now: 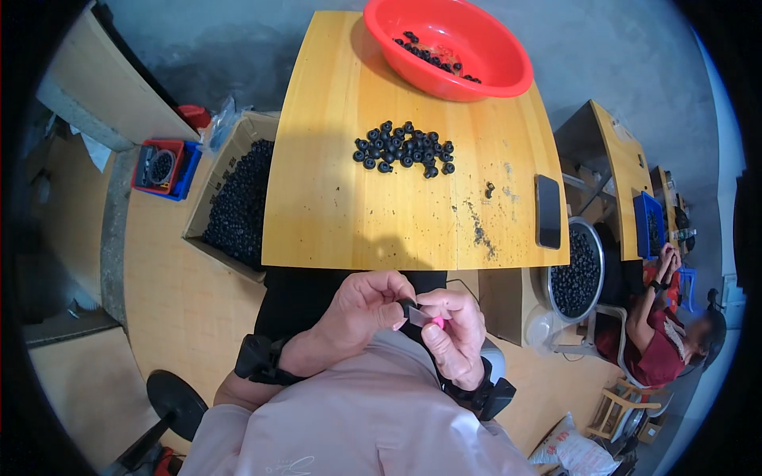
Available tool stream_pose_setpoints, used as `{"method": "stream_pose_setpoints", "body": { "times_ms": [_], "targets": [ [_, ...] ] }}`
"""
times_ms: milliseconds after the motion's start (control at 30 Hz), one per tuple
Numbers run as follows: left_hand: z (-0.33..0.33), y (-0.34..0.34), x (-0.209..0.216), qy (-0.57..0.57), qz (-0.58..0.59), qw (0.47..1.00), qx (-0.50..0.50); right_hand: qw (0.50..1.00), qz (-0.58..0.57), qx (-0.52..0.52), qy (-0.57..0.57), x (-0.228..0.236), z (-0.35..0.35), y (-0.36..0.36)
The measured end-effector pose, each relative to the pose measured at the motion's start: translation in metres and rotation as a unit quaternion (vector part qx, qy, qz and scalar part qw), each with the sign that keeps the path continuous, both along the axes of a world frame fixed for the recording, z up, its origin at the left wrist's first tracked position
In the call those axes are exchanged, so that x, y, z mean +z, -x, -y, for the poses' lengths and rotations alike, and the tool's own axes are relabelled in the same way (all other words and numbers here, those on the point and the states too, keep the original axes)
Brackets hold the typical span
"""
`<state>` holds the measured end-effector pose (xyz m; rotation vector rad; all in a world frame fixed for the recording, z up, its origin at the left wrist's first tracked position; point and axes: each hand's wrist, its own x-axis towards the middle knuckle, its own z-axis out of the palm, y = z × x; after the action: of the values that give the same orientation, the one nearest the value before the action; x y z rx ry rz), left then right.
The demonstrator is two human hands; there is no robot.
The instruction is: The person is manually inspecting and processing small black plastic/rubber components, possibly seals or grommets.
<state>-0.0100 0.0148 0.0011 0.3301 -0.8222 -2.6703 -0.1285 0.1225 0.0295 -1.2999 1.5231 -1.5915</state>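
Note:
Close to my chest, just off the table's near edge, both hands meet. My left hand (pixel 361 308) pinches a small black rounded part (pixel 408 305) between thumb and fingers. In my right hand (pixel 458 332) is a small knife (pixel 421 318) with a short flat blade and a bit of pink at the grip. Its blade lies against or right beside the black part; I cannot tell if it cuts in. A cluster of similar black parts (pixel 401 149) sits on the wooden table (pixel 333 222), beyond my hands.
A red basin (pixel 492 59) with some black parts stands at the table's far end. A phone (pixel 548 211) lies by the right edge, near dark crumbs (pixel 481 234). Full of black parts are a carton (pixel 238 198) at left and a metal bowl (pixel 575 270) at right. A co-worker (pixel 655 341) sits far right.

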Motion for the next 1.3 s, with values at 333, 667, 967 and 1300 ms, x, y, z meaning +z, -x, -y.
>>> {"method": "stream_pose_setpoints", "body": {
  "times_ms": [333, 667, 967, 1300],
  "targets": [
    [0.0, -0.001, -0.004, 0.031, -0.007, 0.999, 0.005, 0.991, -0.134, -0.002, -0.015, 0.003, 0.003, 0.0],
    [0.001, 0.001, -0.001, 0.04, -0.002, 0.999, 0.004, 0.99, -0.141, 0.003, -0.024, 0.005, 0.003, 0.0],
    [0.003, -0.015, 0.01, 0.122, -0.097, 0.985, -0.074, 0.971, -0.021, -0.185, -0.153, -0.04, 0.023, 0.029],
    [0.009, -0.015, -0.001, 0.057, -0.011, 0.998, 0.006, 0.986, 0.162, -0.024, 0.008, -0.014, 0.017, 0.018]
  ]
}}
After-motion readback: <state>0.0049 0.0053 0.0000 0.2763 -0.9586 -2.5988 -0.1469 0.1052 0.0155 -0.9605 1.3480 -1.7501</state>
